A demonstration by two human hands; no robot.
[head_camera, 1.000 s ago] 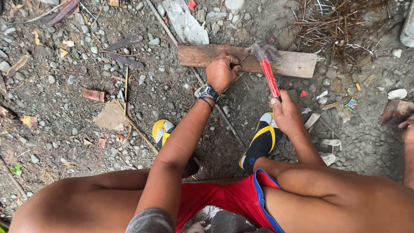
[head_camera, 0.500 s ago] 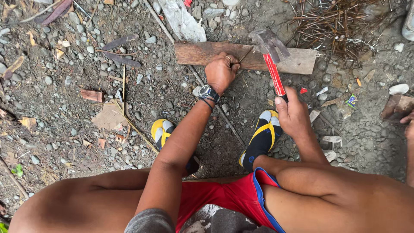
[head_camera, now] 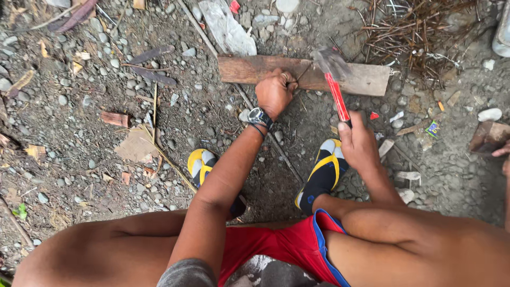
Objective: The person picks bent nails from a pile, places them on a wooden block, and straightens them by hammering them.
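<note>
A short wooden plank [head_camera: 249, 69] lies on gravel ground ahead of me. My left hand [head_camera: 275, 90], with a wristwatch on the wrist, is closed on a thin nail or wire [head_camera: 304, 70] held against the plank's middle. My right hand [head_camera: 361, 144] grips the red handle of a hammer [head_camera: 336, 93]. The hammer's metal head is blurred just above the plank, beside the left hand's fingers. I am squatting, knees in the foreground.
My feet wear yellow and dark flip-flops [head_camera: 321, 172]. A pile of dry twigs [head_camera: 419, 32] lies at the upper right, a clear plastic scrap [head_camera: 228, 29] behind the plank. Another person's fingers [head_camera: 502, 157] show at the right edge. Stones and cardboard bits [head_camera: 135, 143] litter the ground.
The hammer head has swung down and left toward the plank, from above its right part to near my left hand. My left hand has stayed on the plank.
</note>
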